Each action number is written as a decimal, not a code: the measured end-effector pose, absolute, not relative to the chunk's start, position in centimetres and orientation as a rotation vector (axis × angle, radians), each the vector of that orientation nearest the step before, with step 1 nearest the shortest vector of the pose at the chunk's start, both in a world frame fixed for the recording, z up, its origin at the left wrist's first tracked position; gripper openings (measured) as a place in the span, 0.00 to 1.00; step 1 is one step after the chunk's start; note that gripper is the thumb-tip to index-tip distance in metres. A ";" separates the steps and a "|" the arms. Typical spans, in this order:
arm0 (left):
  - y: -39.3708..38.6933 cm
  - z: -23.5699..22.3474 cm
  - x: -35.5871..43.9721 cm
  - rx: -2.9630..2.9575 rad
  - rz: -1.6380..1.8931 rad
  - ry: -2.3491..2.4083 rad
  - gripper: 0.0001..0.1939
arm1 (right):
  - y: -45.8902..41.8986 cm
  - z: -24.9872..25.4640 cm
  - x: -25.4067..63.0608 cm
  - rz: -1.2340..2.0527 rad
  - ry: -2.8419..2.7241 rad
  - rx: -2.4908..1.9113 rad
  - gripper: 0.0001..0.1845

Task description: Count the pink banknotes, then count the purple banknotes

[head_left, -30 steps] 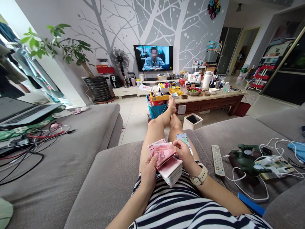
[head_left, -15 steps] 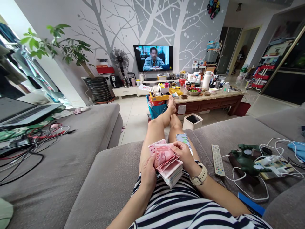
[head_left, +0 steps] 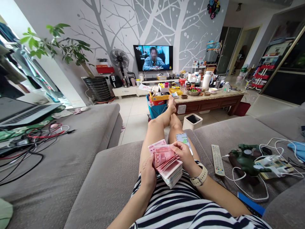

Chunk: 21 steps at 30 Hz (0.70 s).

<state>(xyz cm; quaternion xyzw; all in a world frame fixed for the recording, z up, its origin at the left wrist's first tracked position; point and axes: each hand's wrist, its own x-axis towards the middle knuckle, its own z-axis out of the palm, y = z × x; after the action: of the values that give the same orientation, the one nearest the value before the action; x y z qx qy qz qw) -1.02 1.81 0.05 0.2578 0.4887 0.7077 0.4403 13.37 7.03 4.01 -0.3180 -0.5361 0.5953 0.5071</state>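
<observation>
Two bare hands hold a thick stack of red banknotes (head_left: 169,171) above a striped lap: the left hand (head_left: 148,171) grips its left side, the right hand (head_left: 183,156) pinches the fanned upper notes, and a lit phone (head_left: 184,143) rests on the right thigh

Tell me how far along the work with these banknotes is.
Probably partway, though the count can't be read. Seemingly done: the upper pink notes, turned up from the rest. In hand: the left hand grips the notes, while the right hand pinches their edge. Seemingly left: the thick stack lying below.
</observation>
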 end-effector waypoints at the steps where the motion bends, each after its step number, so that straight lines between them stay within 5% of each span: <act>1: 1.8 0.0 -1.0 0.635 1.755 1.197 0.15 | 7.0 4.0 13.4 1.439 -1.292 -0.764 0.12; 21: 1.7 -0.2 -1.3 0.798 1.711 1.276 0.19 | 6.8 4.2 13.4 1.463 -1.285 -0.724 0.13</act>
<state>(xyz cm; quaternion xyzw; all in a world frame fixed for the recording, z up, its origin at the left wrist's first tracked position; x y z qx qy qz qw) -1.32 1.67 -0.17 0.3179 0.5087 0.6822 0.4181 13.40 6.81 4.23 -0.3004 -0.5329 0.6069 0.5074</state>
